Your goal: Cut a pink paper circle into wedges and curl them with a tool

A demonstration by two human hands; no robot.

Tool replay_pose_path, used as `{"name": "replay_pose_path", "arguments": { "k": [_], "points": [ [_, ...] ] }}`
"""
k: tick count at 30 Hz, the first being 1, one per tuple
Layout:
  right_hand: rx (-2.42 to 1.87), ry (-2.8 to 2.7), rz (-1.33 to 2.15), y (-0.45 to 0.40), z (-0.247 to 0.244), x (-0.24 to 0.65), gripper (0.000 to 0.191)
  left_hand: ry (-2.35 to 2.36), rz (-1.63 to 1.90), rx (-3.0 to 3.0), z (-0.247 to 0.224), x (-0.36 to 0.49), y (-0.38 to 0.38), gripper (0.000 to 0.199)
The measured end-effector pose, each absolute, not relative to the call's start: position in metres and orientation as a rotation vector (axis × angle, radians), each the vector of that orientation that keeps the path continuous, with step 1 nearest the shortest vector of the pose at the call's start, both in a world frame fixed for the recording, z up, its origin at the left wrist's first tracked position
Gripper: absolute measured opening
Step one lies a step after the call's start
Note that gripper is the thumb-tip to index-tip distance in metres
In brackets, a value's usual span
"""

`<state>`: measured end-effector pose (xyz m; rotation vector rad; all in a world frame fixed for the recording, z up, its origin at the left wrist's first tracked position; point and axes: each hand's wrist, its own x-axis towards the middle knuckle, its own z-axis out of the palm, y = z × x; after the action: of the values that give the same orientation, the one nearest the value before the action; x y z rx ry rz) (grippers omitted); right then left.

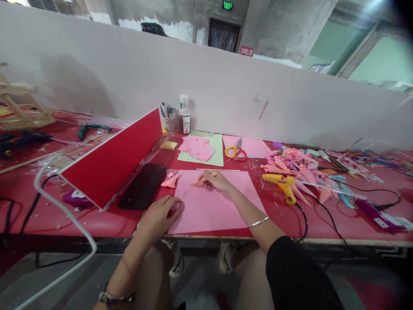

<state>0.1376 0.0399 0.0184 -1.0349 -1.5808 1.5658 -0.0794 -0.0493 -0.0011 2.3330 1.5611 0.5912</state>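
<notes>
Pink paper [213, 211] at tabletop's [109, 224] near edge, presumably for reach.
Left hand [164, 214] loosely open, likely steadying it; right hand [213, 178] over it, blurred, grip indeterminable.

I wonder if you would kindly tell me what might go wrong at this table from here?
The yellow glue gun lies with its nozzle towards the pink sheet; if hot, it might burn the right hand on a sideways reach.
Its black cord runs to the front edge of the red table, so a snag could drag it.
</notes>
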Motion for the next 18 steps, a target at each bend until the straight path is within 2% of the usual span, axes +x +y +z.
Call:
{"name": "replay_pose_path", "arguments": {
  "k": [3, 11, 18],
  "points": [
    [-1.062, -1.465, 1.454, 0.041, 0.017, 0.147, 0.042, 1.571, 0.601, 2.321, -0.002, -0.079, -0.05, 0.026],
    [-0.961, -1.673, 1.748, 0.019, 0.024, 0.156, 0.042, 1.542, 0.633, 2.314, -0.003, -0.08, -0.05, 0.025],
    [-0.945, -1.665, 1.706, 0.027, 0.02, 0.136, 0.038, 1.542, 0.636, 2.331, -0.004, -0.081, -0.05, 0.026]
  ]
}}
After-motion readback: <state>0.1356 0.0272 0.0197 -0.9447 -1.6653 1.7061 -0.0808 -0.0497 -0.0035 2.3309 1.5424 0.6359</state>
